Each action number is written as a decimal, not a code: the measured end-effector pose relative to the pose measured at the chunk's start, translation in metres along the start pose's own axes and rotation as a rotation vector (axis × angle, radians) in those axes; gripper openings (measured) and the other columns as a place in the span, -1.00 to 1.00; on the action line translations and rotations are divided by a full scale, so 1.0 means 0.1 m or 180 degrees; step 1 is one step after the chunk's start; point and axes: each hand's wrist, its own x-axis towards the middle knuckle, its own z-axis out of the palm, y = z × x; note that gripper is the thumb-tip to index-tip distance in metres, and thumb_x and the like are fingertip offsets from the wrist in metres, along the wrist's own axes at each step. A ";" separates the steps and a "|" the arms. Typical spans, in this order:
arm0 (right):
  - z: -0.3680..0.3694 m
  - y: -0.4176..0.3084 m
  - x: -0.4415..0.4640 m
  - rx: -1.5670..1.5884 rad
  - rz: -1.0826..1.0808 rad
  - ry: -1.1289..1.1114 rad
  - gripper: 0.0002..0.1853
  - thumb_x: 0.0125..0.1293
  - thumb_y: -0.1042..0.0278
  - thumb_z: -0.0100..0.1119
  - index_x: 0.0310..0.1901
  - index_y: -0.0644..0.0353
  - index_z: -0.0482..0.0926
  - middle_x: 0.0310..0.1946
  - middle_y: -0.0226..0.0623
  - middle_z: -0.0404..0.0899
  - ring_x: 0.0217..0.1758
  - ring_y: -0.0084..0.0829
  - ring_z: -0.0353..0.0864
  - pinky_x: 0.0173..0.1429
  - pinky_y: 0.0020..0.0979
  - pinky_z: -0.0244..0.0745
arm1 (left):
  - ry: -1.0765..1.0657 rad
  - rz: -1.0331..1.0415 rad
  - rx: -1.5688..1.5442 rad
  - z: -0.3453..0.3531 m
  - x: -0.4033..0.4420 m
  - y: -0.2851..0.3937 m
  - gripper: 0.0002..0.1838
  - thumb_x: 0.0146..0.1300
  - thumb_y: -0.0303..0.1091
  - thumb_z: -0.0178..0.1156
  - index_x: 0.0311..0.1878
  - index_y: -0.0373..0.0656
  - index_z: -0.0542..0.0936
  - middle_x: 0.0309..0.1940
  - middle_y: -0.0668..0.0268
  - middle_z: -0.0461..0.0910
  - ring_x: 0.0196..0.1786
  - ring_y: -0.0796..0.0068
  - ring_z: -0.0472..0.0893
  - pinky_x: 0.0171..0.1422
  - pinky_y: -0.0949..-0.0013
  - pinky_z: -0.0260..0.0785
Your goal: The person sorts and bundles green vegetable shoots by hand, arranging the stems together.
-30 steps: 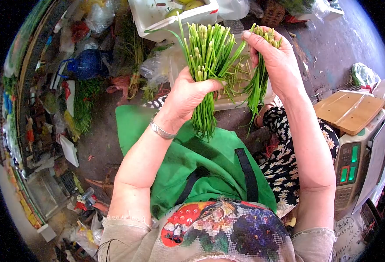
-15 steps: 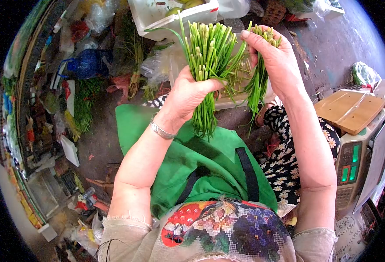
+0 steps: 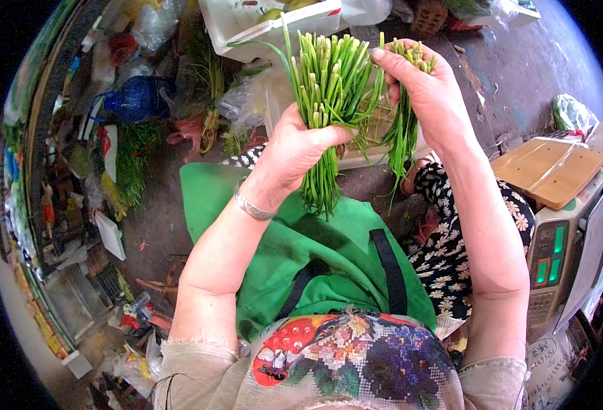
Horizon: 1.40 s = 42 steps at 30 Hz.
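My left hand is wrapped around a thick bunch of garlic chives, its pale cut ends pointing up and its leaves hanging below the fist. In my right hand is a smaller bunch of the same chives, gripped near the cut ends, the leaves drooping. One stalk stands upright by the right thumb tip, close beside the larger bunch. Beneath both hands sits a shallow pale tray with loose bits of stalk in it. A green apron covers my lap.
A white foam box holding green-yellow produce stands at the far side. To the right is a weighing scale with lit green digits. On the left lie a blue plastic jug, leafy greens and plastic bags.
My right hand has shifted very slightly left, toward the larger bunch. A single stalk now stands up higher by its thumb. My left hand keeps its hold, almost still.
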 end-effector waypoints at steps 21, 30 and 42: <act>0.05 0.14 -0.04 -0.0128 0.0202 -0.0240 -0.79 0.26 0.27 0.21 -0.18 0.23 0.59 -0.49 -0.56 0.51 -0.48 -0.73 0.37 -0.40 -0.60 0.29 | -0.0029 -0.0055 0.0082 0.04 -0.06 0.02 -0.54 0.02 -0.62 0.28 0.06 -0.23 0.48 -0.19 0.32 0.60 -0.22 0.48 0.59 -0.16 0.41 0.47; 0.08 0.23 -0.03 -0.0089 0.0050 -0.0363 -0.81 0.26 0.32 0.18 -0.19 0.27 0.58 -0.43 -0.49 0.57 -0.42 -0.69 0.45 -0.33 -0.57 0.37 | -0.0089 0.0021 -0.0060 0.03 -0.07 0.00 -0.56 0.03 -0.59 0.29 0.04 -0.25 0.49 -0.20 0.29 0.61 -0.20 0.46 0.60 -0.15 0.40 0.47; 0.08 0.22 -0.04 -0.0174 0.0133 -0.0395 -0.79 0.26 0.33 0.15 -0.19 0.30 0.58 -0.41 -0.45 0.58 -0.38 -0.65 0.47 -0.28 -0.53 0.41 | -0.0036 0.0014 0.0019 0.02 -0.05 -0.02 -0.59 0.04 -0.59 0.28 0.02 -0.25 0.49 -0.22 0.28 0.62 -0.26 0.47 0.60 -0.23 0.40 0.49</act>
